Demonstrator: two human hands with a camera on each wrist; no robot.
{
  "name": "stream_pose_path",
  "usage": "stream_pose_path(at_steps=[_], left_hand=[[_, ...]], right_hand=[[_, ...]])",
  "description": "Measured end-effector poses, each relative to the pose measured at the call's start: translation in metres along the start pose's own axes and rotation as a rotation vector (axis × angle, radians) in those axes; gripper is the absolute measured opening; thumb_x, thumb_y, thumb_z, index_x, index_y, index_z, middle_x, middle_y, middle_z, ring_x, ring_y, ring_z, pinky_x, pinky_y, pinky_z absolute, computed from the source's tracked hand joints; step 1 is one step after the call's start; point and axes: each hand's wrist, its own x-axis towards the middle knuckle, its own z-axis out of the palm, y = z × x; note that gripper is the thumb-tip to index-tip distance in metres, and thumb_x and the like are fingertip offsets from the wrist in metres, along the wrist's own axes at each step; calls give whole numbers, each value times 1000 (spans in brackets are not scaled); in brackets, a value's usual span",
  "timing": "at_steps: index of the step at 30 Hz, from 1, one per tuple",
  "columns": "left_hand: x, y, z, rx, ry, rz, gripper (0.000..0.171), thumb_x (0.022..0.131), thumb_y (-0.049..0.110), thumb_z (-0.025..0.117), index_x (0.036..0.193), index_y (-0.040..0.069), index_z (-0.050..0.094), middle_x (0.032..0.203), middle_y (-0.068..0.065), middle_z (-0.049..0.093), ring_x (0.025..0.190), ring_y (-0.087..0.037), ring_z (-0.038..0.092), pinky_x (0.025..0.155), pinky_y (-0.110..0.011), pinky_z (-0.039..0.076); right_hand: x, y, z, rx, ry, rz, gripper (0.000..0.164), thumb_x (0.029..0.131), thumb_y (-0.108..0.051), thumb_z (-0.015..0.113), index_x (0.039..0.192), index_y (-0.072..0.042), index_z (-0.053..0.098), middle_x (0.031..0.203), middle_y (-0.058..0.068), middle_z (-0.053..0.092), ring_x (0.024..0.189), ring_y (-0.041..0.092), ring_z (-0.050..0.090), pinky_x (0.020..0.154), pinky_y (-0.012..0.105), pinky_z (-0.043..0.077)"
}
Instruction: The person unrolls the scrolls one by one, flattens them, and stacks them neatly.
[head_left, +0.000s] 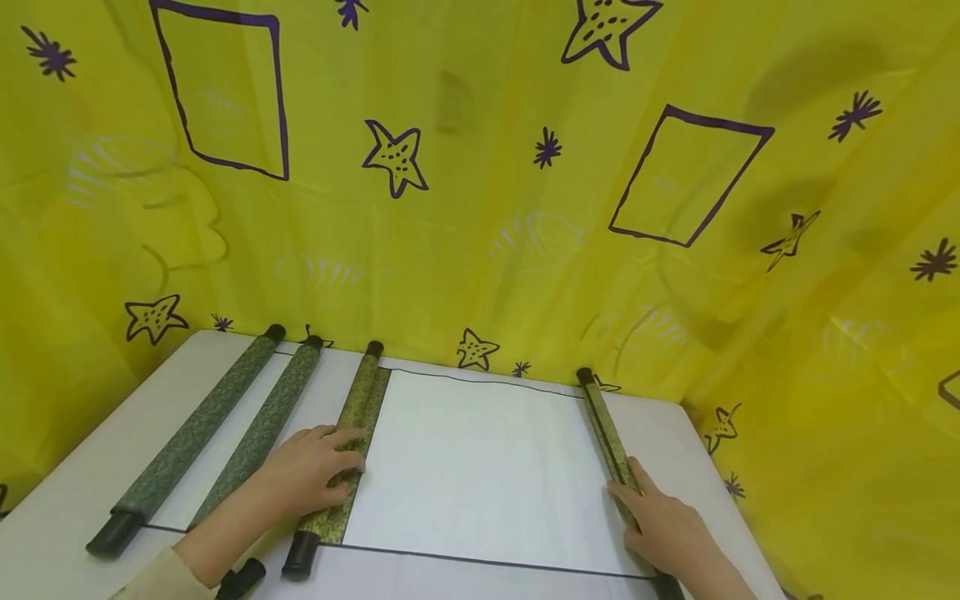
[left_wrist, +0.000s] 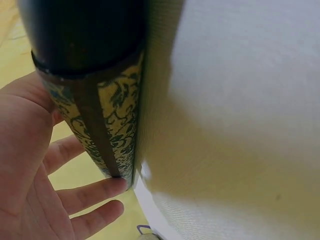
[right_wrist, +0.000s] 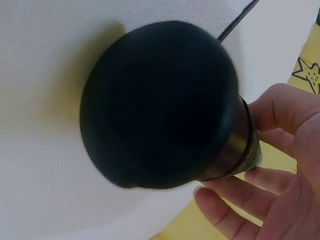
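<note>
The gold-patterned scroll (head_left: 480, 467) lies spread on the white table (head_left: 660, 433), its blank white sheet between 2 rolls. It should be light, I judge: the sheet thin, limp and easy to crease, the rolls stiff. The left roll (head_left: 360, 392) looks fabric-covered and should give decent friction; the smooth black end cap (head_left: 302, 557) is probably more slippery. The best hold is likely around each roll near mid-length, both hands level, so the sheet neither skews nor crumples.

The left grip (head_left: 322, 467) rests over the left roll, fingers spread and barely bent; whether it squeezes, I cannot tell. The right grip (head_left: 663, 517) has thumb and fingers around the right roll (head_left: 606, 433), holding it.

A green-patterned scroll (head_left: 206, 425) lies left of the gold one, a white strip showing between its 2 rolls. I see no container; the rolls hide whatever is wound inside them.
</note>
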Motion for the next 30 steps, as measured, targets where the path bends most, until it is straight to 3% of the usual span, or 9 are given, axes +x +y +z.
stream_pose_path(at_steps=[6,14,22,30], left_hand=[[-1,0,0,7,-1,-7,21,80,18,71,98,30,74,135,-8,61,112,-40,62,84,-56,51],[-2,-1,2,10,-4,-15,23,80,17,72,99,30,75,135,-7,61,114,-40,60,83,-55,52],[-3,-2,1,17,-4,-19,22,85,22,71,105,30,74,135,-6,61,117,-44,58,84,-58,52],[-6,-3,3,9,24,-4,15,88,30,74,103,33,74,137,-4,60,119,-46,56,84,-60,51]], right_hand=[[0,1,2,56,-21,21,57,81,-7,66,138,-12,58,155,32,30,42,13,35,41,29,32],[0,8,5,65,-109,102,50,86,-9,66,135,-15,60,152,37,29,46,17,41,45,31,37],[-4,19,0,-33,-74,84,39,89,-17,68,127,-14,67,148,29,42,46,15,41,44,30,37],[-9,28,1,-7,-53,63,47,86,-18,73,132,-19,63,147,30,43,42,14,36,41,28,34]])
